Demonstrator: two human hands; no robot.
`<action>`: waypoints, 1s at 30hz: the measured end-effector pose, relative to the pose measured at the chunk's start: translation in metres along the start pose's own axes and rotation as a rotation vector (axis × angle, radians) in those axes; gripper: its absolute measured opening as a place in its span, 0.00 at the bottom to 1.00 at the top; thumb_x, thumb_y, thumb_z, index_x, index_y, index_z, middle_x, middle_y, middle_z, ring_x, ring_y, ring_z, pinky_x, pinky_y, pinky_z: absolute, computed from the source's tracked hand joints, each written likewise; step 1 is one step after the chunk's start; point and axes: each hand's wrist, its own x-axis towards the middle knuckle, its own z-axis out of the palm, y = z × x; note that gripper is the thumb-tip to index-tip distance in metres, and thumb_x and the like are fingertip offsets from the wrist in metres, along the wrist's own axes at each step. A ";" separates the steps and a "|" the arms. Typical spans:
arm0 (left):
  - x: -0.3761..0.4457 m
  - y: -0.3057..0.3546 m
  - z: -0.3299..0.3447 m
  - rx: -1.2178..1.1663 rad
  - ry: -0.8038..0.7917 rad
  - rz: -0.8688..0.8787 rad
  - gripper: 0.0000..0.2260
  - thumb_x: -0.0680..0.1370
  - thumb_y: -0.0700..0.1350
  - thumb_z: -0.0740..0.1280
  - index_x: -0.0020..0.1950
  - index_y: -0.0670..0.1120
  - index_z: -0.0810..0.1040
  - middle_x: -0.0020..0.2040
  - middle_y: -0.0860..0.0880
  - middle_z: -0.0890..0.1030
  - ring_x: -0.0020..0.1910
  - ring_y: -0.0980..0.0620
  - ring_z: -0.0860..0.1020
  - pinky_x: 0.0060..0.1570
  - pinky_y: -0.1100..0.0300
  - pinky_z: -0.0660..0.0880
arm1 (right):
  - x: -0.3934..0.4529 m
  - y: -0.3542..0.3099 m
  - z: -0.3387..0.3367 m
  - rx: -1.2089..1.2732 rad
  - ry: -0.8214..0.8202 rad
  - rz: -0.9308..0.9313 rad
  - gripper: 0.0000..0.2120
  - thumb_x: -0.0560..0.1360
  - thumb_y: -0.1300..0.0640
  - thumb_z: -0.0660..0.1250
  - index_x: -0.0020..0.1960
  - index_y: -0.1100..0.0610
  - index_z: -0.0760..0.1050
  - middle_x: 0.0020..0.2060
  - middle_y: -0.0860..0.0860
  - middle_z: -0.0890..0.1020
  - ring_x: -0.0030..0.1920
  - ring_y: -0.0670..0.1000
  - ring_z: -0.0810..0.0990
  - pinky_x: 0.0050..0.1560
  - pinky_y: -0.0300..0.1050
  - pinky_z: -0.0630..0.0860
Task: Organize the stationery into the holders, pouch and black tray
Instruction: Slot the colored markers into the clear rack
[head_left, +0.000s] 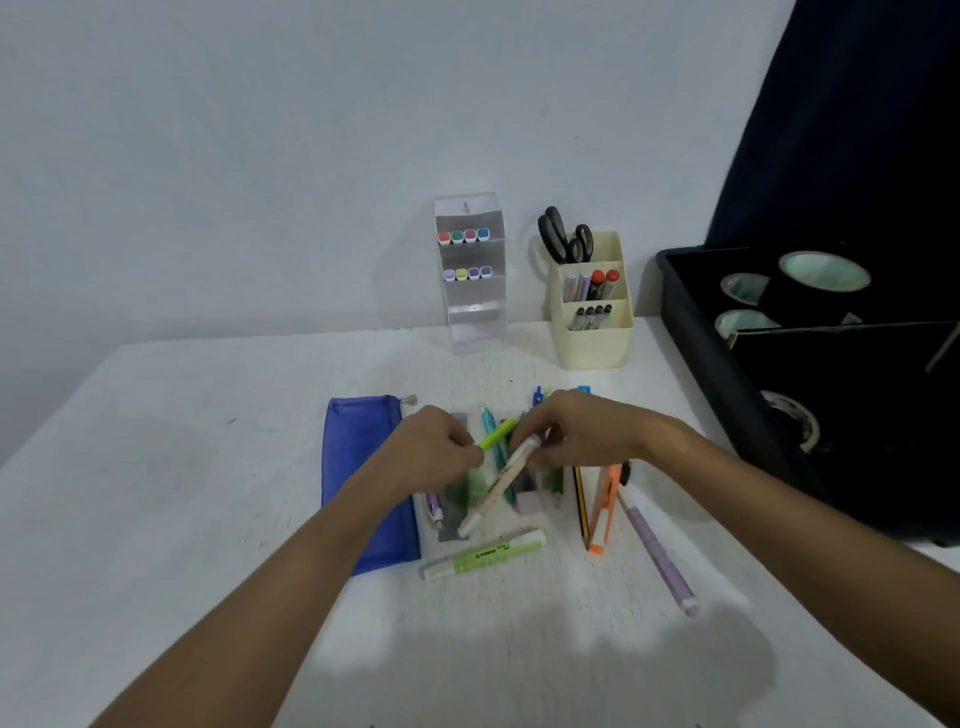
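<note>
pile: pens, highlighters etc (524, 483) lie mid table, between blue pouch (358, 483) and black tray (727, 374).
writing: green highlighter (483, 555) at front has small dark print, too blurred to read w/ certainty.
left hand (434, 447): fingers curled, pinching a lime green pen (497, 434) above the pile.
right hand (576, 434): fingers curled round top of a cream pen (501, 483), which slants down over the pile.
loose right of pile: pencil (580, 501), orange cutter (605, 506), lilac pen (660, 558).
clear holder (470, 317): at back, by wall, 2 rows of colour-capped markers (464, 236).
cream holder (592, 338): just right of it, w/ scissors (563, 236) and pens.
tray contents: tape rolls (823, 270).
table (182, 467): white.
</note>
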 end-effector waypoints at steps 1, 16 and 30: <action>0.001 -0.001 -0.004 -0.047 0.044 0.012 0.08 0.74 0.43 0.67 0.44 0.42 0.84 0.39 0.41 0.84 0.34 0.50 0.79 0.40 0.52 0.80 | 0.000 0.000 -0.004 0.114 0.036 0.024 0.09 0.74 0.58 0.69 0.53 0.49 0.81 0.45 0.47 0.84 0.43 0.47 0.82 0.45 0.40 0.80; 0.025 0.036 -0.056 -0.135 0.634 0.255 0.09 0.79 0.46 0.64 0.56 0.47 0.82 0.38 0.51 0.81 0.35 0.51 0.80 0.37 0.52 0.81 | 0.045 -0.030 -0.065 1.121 0.709 0.333 0.14 0.75 0.73 0.51 0.46 0.62 0.73 0.38 0.61 0.76 0.32 0.55 0.79 0.32 0.46 0.80; 0.043 0.038 -0.059 0.022 0.692 0.306 0.12 0.79 0.48 0.65 0.60 0.45 0.80 0.44 0.49 0.83 0.37 0.59 0.74 0.38 0.76 0.66 | 0.064 -0.025 -0.067 1.330 0.727 0.275 0.09 0.72 0.75 0.55 0.40 0.64 0.70 0.39 0.58 0.73 0.37 0.53 0.76 0.43 0.45 0.81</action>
